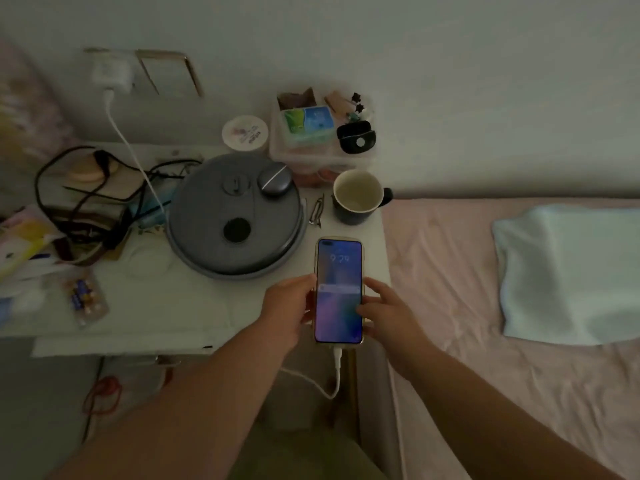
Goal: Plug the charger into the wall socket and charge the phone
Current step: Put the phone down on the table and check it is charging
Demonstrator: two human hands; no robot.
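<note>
White nightstand (194, 306): lit phone (338, 292) overhangs its front edge, both hands touching.

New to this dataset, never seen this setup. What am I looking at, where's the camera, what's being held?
No robot here: one wide-angle camera worn on a person's head looks down at their bare hands. The left hand and right hand hold a lit phone by its sides at the near edge of a white bedside table. A white cable runs from the phone's bottom. A white charger sits in the wall socket. Also on the table: a grey round lidded container and a dark mug. A bed lies right.
</note>
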